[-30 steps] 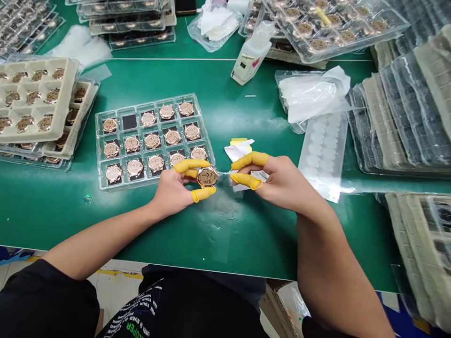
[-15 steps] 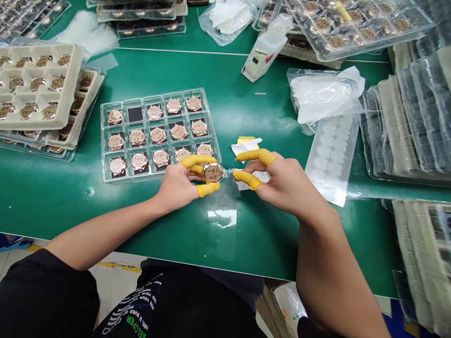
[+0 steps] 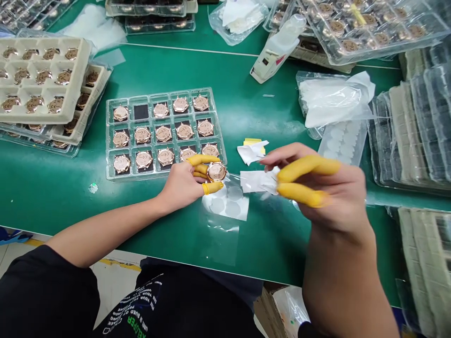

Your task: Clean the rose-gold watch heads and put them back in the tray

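Observation:
My left hand (image 3: 186, 183), with yellow finger cots, holds a rose-gold watch case (image 3: 216, 172) by its edge, the printed back facing up. A clear strip (image 3: 233, 177) juts from the case's right side. Off to the right is my right hand (image 3: 320, 183), also in yellow finger cots and blurred. Its thumb and index finger are pinched close together; whatever lies between them is too smeared to make out. A folded white paper (image 3: 257, 181) lies by those fingertips. Below the case sits a white sheet with round translucent stickers (image 3: 229, 206).
A clear tray (image 3: 109, 141) of watch cases stands behind my left hand, one cell holding only a dark pad. Stacked trays (image 3: 79, 84) rise at left, more (image 3: 405, 131) at right. A white bottle-like dispenser (image 3: 275, 54) and a bagged white stack (image 3: 334, 98) lie farther back.
My right hand has pulled away from the watch case, rightward and nearer the camera. The sticker sheet and folded paper show more fully. My left hand still holds the case; the view has shifted slightly.

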`<act>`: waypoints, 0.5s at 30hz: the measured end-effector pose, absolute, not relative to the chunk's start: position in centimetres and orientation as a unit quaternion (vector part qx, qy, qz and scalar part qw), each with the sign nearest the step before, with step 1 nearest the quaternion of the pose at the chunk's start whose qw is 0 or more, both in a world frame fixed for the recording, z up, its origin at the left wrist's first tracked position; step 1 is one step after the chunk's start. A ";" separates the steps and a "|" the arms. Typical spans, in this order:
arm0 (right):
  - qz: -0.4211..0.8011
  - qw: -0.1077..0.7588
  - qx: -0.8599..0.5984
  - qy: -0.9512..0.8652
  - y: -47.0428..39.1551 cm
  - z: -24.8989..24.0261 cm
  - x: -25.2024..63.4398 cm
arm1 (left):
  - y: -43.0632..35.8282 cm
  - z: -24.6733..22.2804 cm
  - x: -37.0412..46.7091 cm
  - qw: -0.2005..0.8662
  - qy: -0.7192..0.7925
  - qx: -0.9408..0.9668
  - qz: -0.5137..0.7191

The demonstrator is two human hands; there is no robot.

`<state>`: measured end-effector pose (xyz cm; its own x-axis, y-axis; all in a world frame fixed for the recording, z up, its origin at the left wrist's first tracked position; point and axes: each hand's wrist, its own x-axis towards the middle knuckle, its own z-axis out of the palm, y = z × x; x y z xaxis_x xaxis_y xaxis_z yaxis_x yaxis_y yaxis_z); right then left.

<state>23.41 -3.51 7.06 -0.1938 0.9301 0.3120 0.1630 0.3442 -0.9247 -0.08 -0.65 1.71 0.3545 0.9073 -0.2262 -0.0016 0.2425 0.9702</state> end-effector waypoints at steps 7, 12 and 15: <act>0.500 0.414 -0.590 -0.480 -3.7 4.9 19.6 | -0.7 1.9 -0.2 0.646 0.432 0.536 0.329; 0.542 0.388 -0.576 -0.474 -3.5 4.7 18.9 | -0.5 1.8 -0.2 0.661 0.424 0.523 0.331; 0.527 0.392 -0.578 -0.483 -3.5 4.7 18.8 | -0.5 1.7 -0.2 0.665 0.422 0.520 0.329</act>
<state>18.76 -3.54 4.67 -0.0234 0.9727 -0.2308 0.1456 -0.2250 -0.9634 -0.20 -0.52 1.67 0.4269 0.8773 -0.2193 0.0018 0.2417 0.9704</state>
